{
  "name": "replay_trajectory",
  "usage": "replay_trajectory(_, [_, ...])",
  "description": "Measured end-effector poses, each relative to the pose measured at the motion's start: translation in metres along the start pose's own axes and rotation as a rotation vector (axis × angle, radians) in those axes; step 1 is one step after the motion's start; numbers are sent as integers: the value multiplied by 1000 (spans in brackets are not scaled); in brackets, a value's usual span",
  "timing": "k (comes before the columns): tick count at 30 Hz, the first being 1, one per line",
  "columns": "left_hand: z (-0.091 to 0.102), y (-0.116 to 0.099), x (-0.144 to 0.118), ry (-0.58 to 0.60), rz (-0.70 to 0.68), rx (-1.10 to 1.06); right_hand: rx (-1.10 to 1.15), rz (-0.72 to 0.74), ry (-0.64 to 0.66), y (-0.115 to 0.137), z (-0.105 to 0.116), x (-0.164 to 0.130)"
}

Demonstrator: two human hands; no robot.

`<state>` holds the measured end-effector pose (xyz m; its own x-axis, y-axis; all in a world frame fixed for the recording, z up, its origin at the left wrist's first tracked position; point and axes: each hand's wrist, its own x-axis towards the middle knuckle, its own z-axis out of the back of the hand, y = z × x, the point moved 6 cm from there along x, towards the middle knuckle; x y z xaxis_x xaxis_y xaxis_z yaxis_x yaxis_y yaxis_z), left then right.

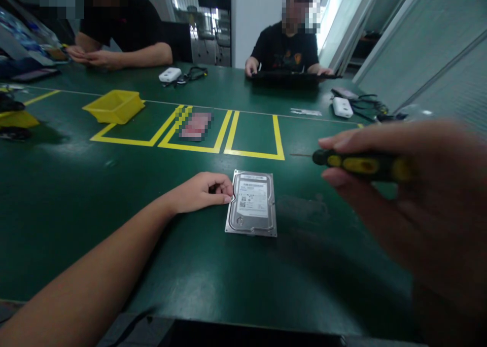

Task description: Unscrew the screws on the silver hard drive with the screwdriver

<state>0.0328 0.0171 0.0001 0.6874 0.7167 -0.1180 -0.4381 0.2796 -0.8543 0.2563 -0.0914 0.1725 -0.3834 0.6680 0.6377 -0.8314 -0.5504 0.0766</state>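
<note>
A silver hard drive [254, 205] lies flat on the green table, its white printed label facing up. At its left edge, the curled fingers and thumb of my left hand [203, 192] are closed on the rim. My right hand [403, 184] is raised close to the camera, to the right of the drive. Between its thumb and fingers is a black-and-yellow screwdriver [353, 164], with the thin shaft pointing left. The screwdriver's tip is apart from the drive.
Yellow tape outlines [254, 155] mark the table [182, 266] beyond the drive. A yellow bin [116, 106] and a blurred-out pinkish item [196, 125] stand there. White boxes with cables [342, 107] lie farther back. Two people sit across, one holding a dark flat object [291, 79].
</note>
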Motion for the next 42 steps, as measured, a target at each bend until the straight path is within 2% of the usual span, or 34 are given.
replay_trajectory(2, [0,-1,0,-1,-3,0,-82,130,95,-12,-25,-28])
replay_trajectory(4, [1,-2,0,0,-8,-2,-133,191,149,-30,-51,-53])
replay_trajectory(7, [1,-1,-1,13,-13,-4,-243,203,212,-54,-80,-76])
replay_trajectory(9, [1,-1,-1,15,-12,-6,-298,219,234,-62,-89,-83])
replay_trajectory(19, [2,1,-2,23,-31,-49,-349,240,378,-71,-111,-90])
replay_trajectory(28, [0,0,-3,11,-52,-101,-310,192,421,-74,-126,-90])
replay_trajectory(33, [1,-3,-2,8,-50,3,-275,163,442,-78,-129,-92])
replay_trajectory(42, [1,-1,-1,24,-40,32,-231,124,462,-78,-128,-92])
